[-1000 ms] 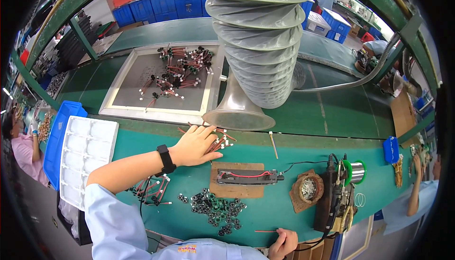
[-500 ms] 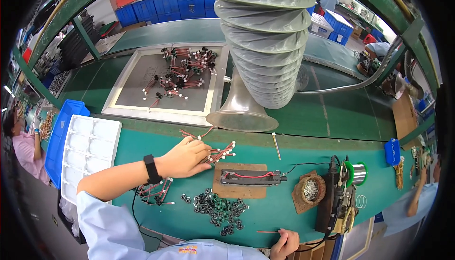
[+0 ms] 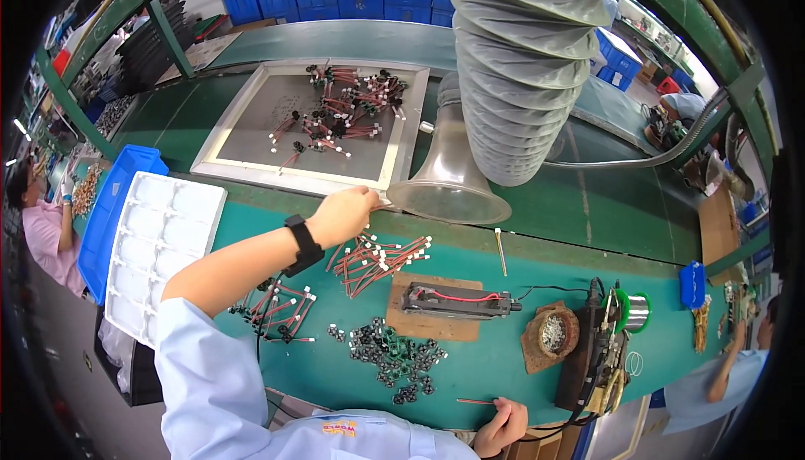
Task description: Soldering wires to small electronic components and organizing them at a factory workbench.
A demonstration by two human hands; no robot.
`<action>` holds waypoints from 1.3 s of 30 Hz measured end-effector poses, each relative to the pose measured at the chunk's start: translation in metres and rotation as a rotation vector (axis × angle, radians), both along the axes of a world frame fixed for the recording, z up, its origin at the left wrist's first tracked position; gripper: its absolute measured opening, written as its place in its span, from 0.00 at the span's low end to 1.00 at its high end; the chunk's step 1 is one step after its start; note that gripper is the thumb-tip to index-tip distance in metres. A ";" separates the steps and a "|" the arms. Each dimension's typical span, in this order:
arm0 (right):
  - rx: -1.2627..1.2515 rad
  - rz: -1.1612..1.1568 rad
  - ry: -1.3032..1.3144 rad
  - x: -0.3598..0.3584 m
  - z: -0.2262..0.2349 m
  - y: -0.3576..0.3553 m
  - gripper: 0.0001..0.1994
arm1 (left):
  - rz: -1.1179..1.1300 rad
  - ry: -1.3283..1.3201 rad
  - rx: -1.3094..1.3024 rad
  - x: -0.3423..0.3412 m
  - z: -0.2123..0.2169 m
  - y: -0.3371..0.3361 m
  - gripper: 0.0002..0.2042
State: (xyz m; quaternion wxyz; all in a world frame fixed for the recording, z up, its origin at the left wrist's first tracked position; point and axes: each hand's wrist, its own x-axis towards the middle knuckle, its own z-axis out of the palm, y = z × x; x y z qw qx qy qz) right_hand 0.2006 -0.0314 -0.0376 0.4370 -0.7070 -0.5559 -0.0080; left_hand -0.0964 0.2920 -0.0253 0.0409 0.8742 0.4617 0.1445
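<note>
My left hand (image 3: 345, 215) reaches to the near edge of a framed screen (image 3: 289, 181), beside the flared metal hood (image 3: 444, 187). Its fingers are pinched together, and what they hold, if anything, is hidden. Below that hand lies a loose pile of red wires with white connectors (image 3: 377, 263). At the bench's near edge my right hand (image 3: 503, 426) is closed, with a thin reddish wire (image 3: 475, 401) sticking out leftward from its fingertips. Between the hands a dark fixture (image 3: 461, 302) carries a red wire on a brown board (image 3: 411, 326).
Small black parts (image 3: 398, 359) lie heaped before the fixture. More wires (image 3: 285, 313) lie left. A soldering stand (image 3: 591, 359), solder spool (image 3: 633, 311) and bowl of white bits (image 3: 553, 334) stand right. A white tray (image 3: 159, 250) fills the left; finished-looking wire assemblies (image 3: 340, 112) rest on the screen.
My left hand has moved up and away from the wire pile to the screen's edge, uncovering the pile. My right hand stays low with the thin wire. The whole view has shifted slightly.
</note>
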 end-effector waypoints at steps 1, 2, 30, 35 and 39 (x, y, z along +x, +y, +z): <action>-0.005 0.003 0.001 0.001 -0.001 0.000 0.09 | 0.014 -0.004 0.006 -0.004 0.007 -0.003 0.07; -0.018 0.004 -0.007 0.002 -0.001 -0.001 0.09 | 0.014 -0.002 0.000 -0.008 0.016 -0.009 0.07; -0.049 -0.060 0.055 0.004 -0.024 -0.007 0.10 | -1.149 0.442 0.713 -0.028 0.038 -0.022 0.18; -0.046 -0.084 0.071 0.001 -0.024 -0.006 0.10 | -1.233 0.452 0.695 -0.012 0.027 -0.009 0.13; -0.025 -0.078 0.074 0.003 -0.025 -0.006 0.10 | -1.240 0.511 0.668 -0.004 0.020 -0.004 0.10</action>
